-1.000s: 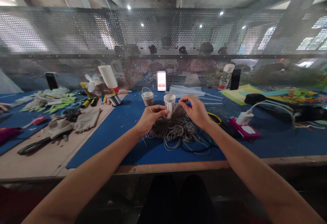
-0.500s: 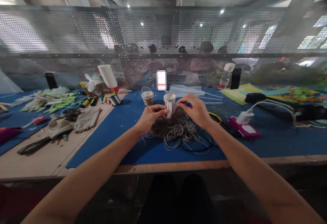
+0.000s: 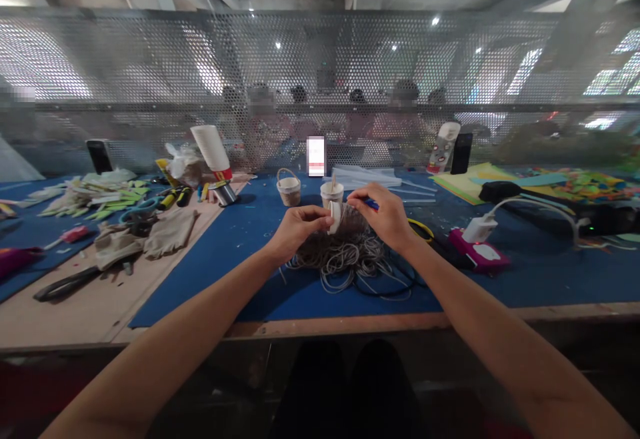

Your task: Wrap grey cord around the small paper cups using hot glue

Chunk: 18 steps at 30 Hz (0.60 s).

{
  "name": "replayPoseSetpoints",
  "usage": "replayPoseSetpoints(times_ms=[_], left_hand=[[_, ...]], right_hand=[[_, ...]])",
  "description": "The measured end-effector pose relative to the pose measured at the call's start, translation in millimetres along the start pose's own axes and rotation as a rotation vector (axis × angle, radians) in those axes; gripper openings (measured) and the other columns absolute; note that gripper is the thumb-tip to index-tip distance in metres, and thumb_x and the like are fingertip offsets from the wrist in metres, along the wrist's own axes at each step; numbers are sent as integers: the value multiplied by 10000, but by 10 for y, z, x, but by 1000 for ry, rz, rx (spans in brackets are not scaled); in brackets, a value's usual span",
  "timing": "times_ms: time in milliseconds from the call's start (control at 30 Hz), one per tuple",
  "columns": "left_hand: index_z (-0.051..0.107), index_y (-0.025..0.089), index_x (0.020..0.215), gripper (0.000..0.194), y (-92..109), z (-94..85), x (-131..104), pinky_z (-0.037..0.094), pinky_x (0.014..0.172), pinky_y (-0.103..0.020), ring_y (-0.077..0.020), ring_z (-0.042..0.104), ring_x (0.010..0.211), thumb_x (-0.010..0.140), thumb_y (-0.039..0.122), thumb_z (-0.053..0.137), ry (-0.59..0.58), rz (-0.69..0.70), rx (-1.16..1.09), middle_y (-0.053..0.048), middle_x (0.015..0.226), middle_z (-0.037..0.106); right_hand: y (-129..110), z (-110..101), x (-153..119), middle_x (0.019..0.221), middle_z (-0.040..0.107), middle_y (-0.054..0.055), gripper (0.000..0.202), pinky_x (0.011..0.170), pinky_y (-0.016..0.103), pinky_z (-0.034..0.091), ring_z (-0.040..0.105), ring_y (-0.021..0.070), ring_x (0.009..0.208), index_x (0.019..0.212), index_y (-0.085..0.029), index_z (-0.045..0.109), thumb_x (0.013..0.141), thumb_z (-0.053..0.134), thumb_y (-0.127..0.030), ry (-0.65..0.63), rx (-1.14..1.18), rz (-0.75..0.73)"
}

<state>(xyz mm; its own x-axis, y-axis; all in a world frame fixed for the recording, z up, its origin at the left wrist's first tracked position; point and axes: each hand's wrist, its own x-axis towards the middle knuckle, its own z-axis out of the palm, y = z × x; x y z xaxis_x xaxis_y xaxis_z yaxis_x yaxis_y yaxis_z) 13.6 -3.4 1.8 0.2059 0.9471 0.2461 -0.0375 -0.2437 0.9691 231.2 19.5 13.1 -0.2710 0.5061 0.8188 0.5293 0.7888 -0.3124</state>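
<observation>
My left hand (image 3: 296,228) pinches a small white piece (image 3: 334,217) above a tangled heap of grey cord (image 3: 350,257) on the blue mat (image 3: 240,239). My right hand (image 3: 383,217) is closed around a strand of that cord and a blue-tipped tool (image 3: 371,204), its fingertips close to the white piece. Just behind the hands stands a small white cup with a stick in it (image 3: 332,193). A little cord-wrapped basket (image 3: 289,189) sits to its left.
Left of the mat lie gloves (image 3: 150,235), pliers (image 3: 65,283), scissors, green paper strips and a stack of white cups (image 3: 213,151). To the right are a pink box with a white charger (image 3: 479,242), black cables and coloured paper. A perforated metal screen (image 3: 320,85) closes the far edge; people sit behind it.
The white piece in my left hand has turned and now shows as a tilted oval. My right hand has shifted slightly left toward it. The cord heap stays put.
</observation>
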Motion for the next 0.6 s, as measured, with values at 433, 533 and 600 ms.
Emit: replayPoseSetpoints(times_ms=[433,533,600], left_hand=[[780,152,813,282,24,19,-16,490,721,-284,-132,594,672,653,372,857,-27,14,17,-39,752,720],[779,155,805,280,35,31,-24,491,715,-285,-135,595,669,649,374,859,-25,3,20,-41,755,722],[779,156,805,282,42,39,-28,492,714,-289,-140,601,673,644,373,860,-26,-7,24,-44,759,725]], right_hand=[[-39,8,-13,840,657,6,85,808,352,498,620,180,811,939,-268,672,945,607,-323,22,23,30],[-44,17,-16,840,662,8,90,808,357,502,623,185,815,931,-275,670,948,600,-329,21,17,37],[-41,24,-17,839,664,7,88,807,355,503,624,184,814,933,-275,670,946,603,-331,22,12,35]])
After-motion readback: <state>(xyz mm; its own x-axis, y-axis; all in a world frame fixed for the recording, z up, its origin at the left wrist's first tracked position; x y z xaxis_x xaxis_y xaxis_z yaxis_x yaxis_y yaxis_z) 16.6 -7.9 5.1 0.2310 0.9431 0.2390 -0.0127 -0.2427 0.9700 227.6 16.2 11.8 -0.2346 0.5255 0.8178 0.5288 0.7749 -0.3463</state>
